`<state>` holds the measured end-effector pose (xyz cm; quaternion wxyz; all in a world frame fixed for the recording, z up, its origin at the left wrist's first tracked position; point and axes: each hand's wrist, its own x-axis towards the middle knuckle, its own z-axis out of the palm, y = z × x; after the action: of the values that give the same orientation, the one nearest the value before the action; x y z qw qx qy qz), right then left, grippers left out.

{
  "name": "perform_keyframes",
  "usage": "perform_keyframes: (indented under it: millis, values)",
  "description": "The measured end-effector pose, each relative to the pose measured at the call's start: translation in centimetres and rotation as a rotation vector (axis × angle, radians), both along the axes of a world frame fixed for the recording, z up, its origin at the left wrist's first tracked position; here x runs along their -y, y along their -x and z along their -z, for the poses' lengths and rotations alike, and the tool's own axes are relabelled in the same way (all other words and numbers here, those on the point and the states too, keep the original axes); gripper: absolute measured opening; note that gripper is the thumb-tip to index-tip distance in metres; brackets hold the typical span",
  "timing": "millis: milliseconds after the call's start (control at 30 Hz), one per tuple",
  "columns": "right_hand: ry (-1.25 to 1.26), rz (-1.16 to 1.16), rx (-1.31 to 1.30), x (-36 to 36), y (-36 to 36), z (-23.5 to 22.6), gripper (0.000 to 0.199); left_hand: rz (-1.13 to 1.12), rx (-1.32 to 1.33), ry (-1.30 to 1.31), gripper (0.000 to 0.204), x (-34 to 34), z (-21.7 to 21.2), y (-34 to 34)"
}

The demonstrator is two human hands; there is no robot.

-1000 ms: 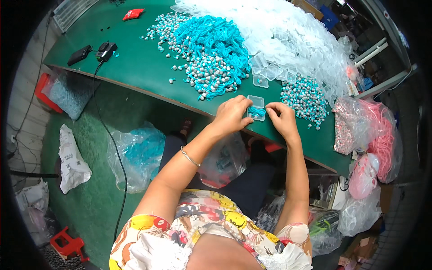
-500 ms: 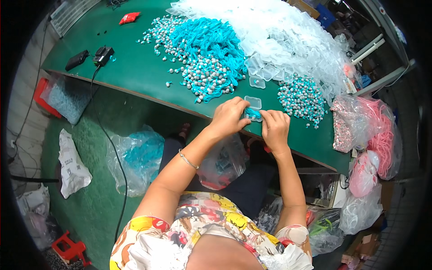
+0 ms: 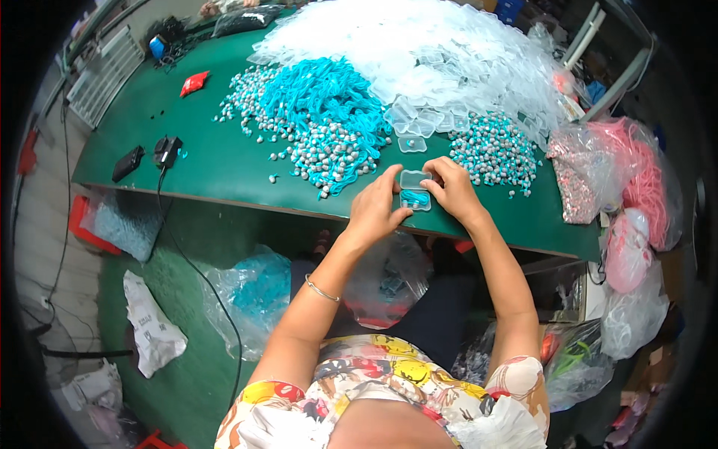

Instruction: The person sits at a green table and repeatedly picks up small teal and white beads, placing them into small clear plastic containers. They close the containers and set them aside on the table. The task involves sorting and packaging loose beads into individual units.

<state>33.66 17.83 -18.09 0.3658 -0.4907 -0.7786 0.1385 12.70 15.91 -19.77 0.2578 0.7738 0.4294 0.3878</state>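
Note:
A small clear plastic box (image 3: 415, 202) lies with its hinged lid (image 3: 413, 179) raised, near the front edge of the green table. Inside it is a coiled turquoise cord (image 3: 416, 196). My left hand (image 3: 371, 203) grips the box's left side, thumb at the lower corner and fingers up beside the lid. At the lid's right edge, the thumb and fingers of my right hand (image 3: 455, 188) are closed. Beyond my left hand lies a heap of turquoise cords (image 3: 321, 93) with grey-and-white beads (image 3: 327, 157). Turquoise-and-white beads (image 3: 493, 153) are piled beyond my right hand.
Clear plastic boxes (image 3: 419, 45) form a large heap at the back; one open box (image 3: 411, 144) sits before it. Bags of pink cord (image 3: 639, 176) hang at the right. A black adapter (image 3: 166, 152) with a cable and a red packet (image 3: 194, 84) lie left.
My right hand has moved from the box's lower part up to the lid's edge. The turquoise cord now lies uncovered in the box. The whole view has shifted slightly.

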Motion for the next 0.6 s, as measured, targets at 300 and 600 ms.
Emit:
perform_keyframes:
  millis: [300,600]
  values:
    - [-0.181,-0.155,0.110,4.4,-0.4,0.2,0.036,0.062,-0.142,-0.231,0.035,-0.2,0.5,-0.2]
    - [-0.033,-0.138,-0.076,3.9,1.0,1.8,0.022,0.101,-0.039,-0.193,0.017,-0.3,1.1,0.4]
